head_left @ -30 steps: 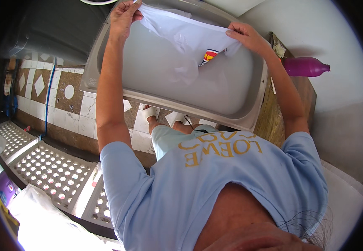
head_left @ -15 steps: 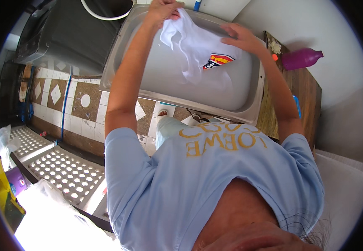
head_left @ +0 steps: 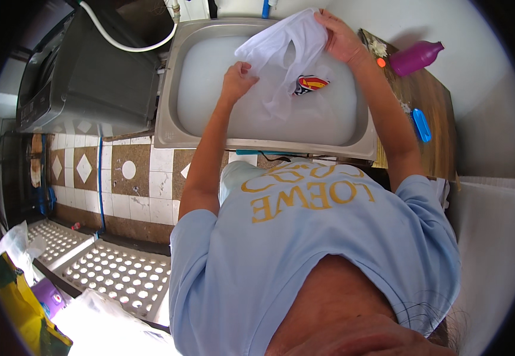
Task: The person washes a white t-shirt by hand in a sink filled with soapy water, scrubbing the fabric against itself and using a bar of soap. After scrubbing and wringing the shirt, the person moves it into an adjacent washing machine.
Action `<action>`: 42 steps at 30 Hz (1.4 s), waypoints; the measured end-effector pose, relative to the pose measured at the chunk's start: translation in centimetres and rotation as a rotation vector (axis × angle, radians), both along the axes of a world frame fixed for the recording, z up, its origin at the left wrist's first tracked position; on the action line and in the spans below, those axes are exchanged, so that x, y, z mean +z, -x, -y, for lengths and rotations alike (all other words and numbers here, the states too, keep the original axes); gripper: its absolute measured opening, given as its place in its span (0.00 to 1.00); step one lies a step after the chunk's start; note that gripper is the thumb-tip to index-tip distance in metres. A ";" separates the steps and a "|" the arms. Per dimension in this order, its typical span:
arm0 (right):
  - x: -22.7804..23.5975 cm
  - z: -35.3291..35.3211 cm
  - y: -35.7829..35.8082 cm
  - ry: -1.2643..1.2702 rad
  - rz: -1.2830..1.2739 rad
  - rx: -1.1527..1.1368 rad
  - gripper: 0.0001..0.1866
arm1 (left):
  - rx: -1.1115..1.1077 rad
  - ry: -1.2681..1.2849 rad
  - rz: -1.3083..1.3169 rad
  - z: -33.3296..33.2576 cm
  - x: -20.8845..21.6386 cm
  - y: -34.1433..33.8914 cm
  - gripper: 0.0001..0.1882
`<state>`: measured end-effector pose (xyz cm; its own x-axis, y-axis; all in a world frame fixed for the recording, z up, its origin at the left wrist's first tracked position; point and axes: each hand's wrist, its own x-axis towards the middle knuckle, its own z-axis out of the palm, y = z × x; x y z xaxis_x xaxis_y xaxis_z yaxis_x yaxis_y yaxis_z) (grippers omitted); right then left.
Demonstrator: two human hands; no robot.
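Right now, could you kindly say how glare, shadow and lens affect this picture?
Head view: glare burns out the white plastic at lower left; head view: the bottle has a soft shadow on the wall behind; head view: the dark fisheye rim cuts the corners, and cloudy water veils part of the cloth.

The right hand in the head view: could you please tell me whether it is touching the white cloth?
Touching. The head view shows the right hand gripping the white cloth by its raised right edge.
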<state>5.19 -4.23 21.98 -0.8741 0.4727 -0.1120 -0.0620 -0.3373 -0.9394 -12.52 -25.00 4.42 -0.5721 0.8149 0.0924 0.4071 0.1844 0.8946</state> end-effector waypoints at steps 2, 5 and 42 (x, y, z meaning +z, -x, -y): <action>-0.7 -1.8 -1.1 0.047 -0.081 -0.026 0.16 | -0.057 0.103 -0.027 -0.7 0.1 -1.6 0.28; 5.1 3.1 -0.2 -0.025 -0.091 -0.135 0.10 | -0.076 0.042 -0.146 -0.4 -1.2 -1.7 0.26; -12.5 19.9 -2.3 -1.062 -0.078 -0.133 0.25 | -0.100 -0.233 1.006 6.1 4.2 -1.7 0.10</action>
<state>7.45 -24.08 9.52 -0.7951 0.3874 0.4666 -0.1107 0.6637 -0.7397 -10.85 -31.06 8.62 -0.4030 0.8860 -0.2292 -0.5439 -0.0305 0.8386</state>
